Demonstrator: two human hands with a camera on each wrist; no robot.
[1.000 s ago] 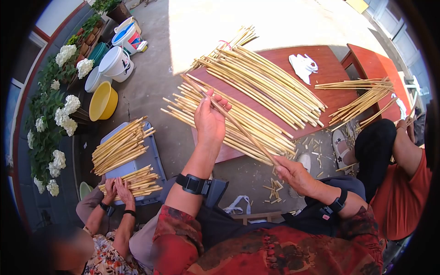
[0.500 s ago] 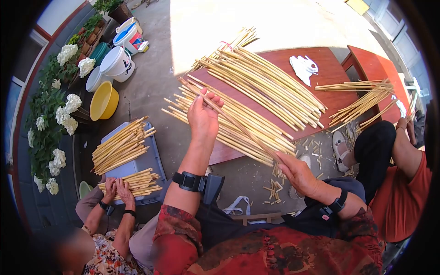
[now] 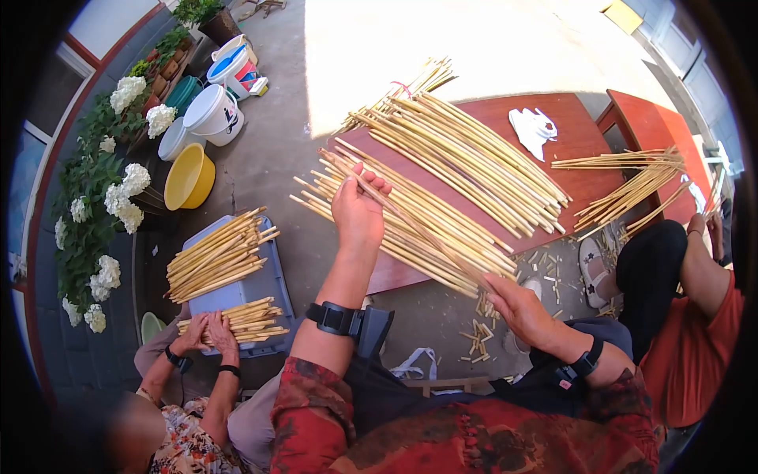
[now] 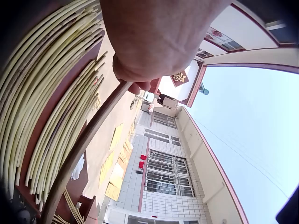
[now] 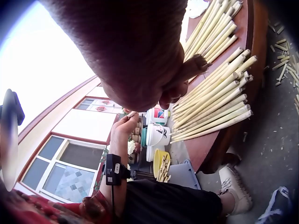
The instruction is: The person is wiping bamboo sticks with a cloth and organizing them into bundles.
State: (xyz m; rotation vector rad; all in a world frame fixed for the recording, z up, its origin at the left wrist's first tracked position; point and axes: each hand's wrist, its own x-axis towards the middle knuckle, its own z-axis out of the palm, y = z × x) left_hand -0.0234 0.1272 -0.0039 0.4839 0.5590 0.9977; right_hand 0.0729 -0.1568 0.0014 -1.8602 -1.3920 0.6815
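Note:
A long brownish stalk (image 3: pixel 422 228) slants between both hands, above pale stalks (image 3: pixel 442 201) laid side by side on a red table (image 3: pixel 572 118). The left hand (image 3: pixel 359 207) holds it near its upper end, palm up with fingers curled around it. At its lower end the right hand (image 3: pixel 521 308) grips it between thumb and fingers. In the left wrist view the stalk (image 4: pixel 88 133) runs down from the left hand (image 4: pixel 149 46). The right wrist view shows its cut end (image 5: pixel 200 64) sticking out of the right hand (image 5: pixel 140 60).
At the left, another person's hands (image 3: pixel 212 332) rest on short stalks beside a grey-blue bin lid (image 3: pixel 276 276). Buckets (image 3: pixel 213 114), a yellow basin (image 3: pixel 189 175) and white flowers (image 3: pixel 118 197) stand beyond. A white cloth (image 3: pixel 533 130) lies on the table; cut pieces (image 3: pixel 478 340) litter the ground.
The view has shifted slightly, so the surroundings sit lower and further right. Both hands still hold the stalk; the right hand's fingers look straighter along it than a second ago.

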